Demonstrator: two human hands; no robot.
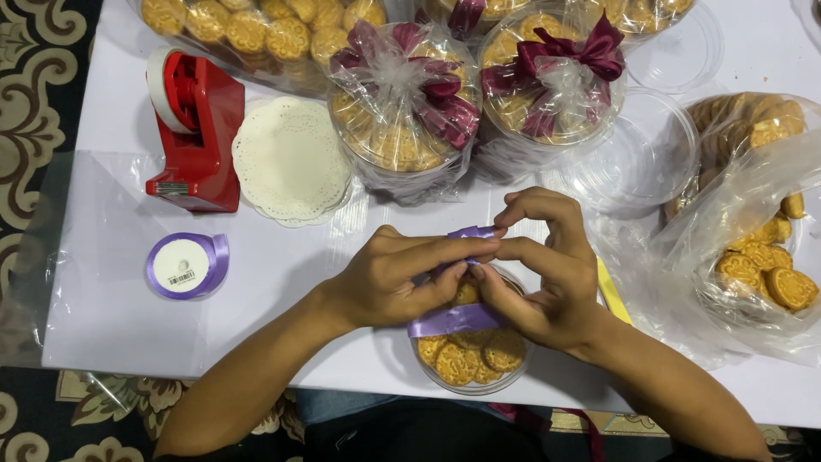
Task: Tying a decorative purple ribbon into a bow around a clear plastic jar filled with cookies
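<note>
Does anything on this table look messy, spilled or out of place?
Nothing looks spilled or broken. The left hand and right hand hold a purple ribbon over a tub of cookies. Loose cookies at the right stay inside their plastic bag.

Glossy satin ribbon [453, 319], crinkly clear cellophane [735, 214]

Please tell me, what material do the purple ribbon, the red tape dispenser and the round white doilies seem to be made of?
Purple ribbon: likely satin fabric or polyester, given its soft sheen and smooth folds between the left hand and right hand.
Red tape dispenser: apparently hard moulded plastic, glossy with highlights.
Doilies: probably paper, matte, thin, with a lace-cut scalloped edge.
</note>
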